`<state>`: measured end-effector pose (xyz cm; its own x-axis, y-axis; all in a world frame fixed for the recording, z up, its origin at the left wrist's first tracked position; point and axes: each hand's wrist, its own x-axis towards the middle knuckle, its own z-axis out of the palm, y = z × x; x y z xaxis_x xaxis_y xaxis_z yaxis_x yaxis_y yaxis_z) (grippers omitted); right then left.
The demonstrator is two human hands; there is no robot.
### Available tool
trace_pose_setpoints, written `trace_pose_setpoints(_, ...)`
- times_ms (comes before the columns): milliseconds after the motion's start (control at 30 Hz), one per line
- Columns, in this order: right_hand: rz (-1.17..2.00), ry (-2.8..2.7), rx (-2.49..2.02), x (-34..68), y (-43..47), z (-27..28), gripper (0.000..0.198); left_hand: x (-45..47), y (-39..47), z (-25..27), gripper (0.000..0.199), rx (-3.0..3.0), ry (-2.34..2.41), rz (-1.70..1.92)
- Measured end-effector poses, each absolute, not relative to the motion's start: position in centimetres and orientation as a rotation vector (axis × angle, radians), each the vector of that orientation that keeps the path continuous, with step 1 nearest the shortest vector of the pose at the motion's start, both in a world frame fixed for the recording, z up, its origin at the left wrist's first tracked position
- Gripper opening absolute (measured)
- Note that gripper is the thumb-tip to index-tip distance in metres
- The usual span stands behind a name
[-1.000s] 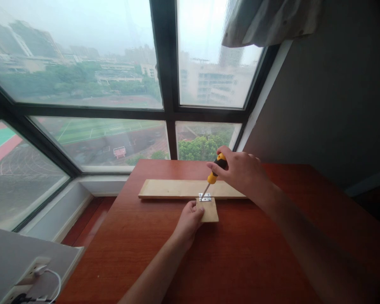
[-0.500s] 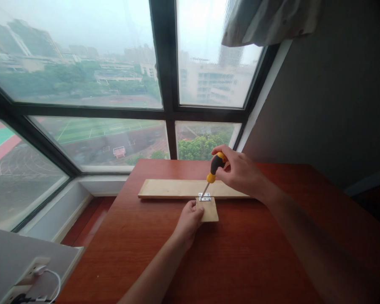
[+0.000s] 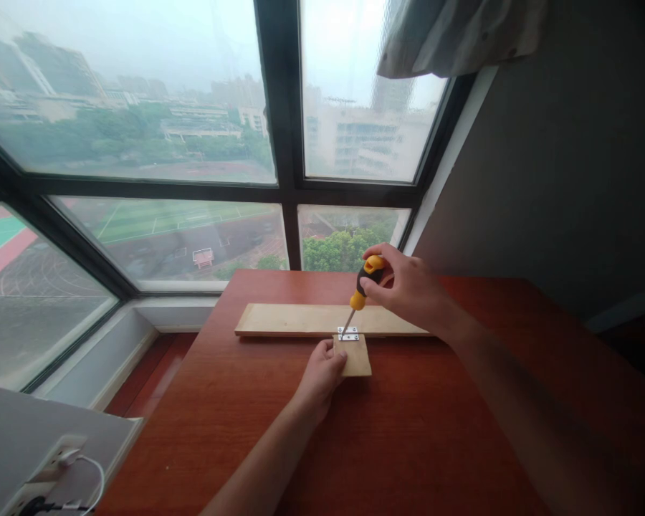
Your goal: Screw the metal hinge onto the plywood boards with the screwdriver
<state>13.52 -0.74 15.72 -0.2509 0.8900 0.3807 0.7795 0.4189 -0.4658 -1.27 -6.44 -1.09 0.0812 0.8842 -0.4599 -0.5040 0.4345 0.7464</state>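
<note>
Your right fingers [image 3: 380, 251] are curled round the screwdriver [image 3: 357, 301]; your left fingers [image 3: 337, 361] pinch the small block [image 3: 357, 360]. The tip meets the hinge [image 3: 353, 337], bridging block and long board [image 3: 290, 320] on the worktop [image 3: 419, 423]. The shaft leans: square it up, press steadily.

Beyond the right grip [image 3: 411, 290], bright windows [image 3: 287, 192]; right of it, a dim wall [image 3: 559, 179]; below, a reddish bench [image 3: 408, 444].
</note>
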Motion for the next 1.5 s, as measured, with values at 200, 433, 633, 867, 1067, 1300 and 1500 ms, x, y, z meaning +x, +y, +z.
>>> trace_pose_setpoints(200, 0.355, -1.99, -1.345, 13.8, -0.7, 15.8, 0.026, -1.4, -6.4, -1.1, 0.024, 0.455, 1.046, 1.078)
trace_pose_setpoints(433, 0.278, -2.02, -1.378, 13.8, -0.7, 15.7, 0.027, -1.4, -6.5, -1.0, 0.024, 0.449, 1.048, 1.081)
trace_pose_setpoints(633, 0.231, -2.059, -1.438, 13.8, -0.7, 15.5, 0.03, -1.4, -6.6, -0.9, 0.026, 0.451, 1.036, 1.089)
trace_pose_setpoints(867, 0.238, -2.054, -1.408, 13.7, -0.7, 15.5, 0.028, -1.3, -6.5, -1.0, 0.026, 0.449, 1.029, 1.093)
trace_pose_setpoints(1067, 0.203, -1.993, -1.398, 14.0, -0.8, 15.7, 0.022, -1.3, -6.5, -1.1, 0.024, 0.451, 1.037, 1.088)
trace_pose_setpoints(1300, 0.479, -2.024, -1.317, 14.2, -0.5, 14.4, 0.029, -1.3, -6.4, -1.2, 0.027, 0.446, 1.015, 1.094)
trace_pose_setpoints(1500, 0.357, -2.197, -1.312, 13.2, -0.2, 9.9, 0.04, -1.2, -6.5, -1.3, 0.03, 0.442, 0.998, 1.109)
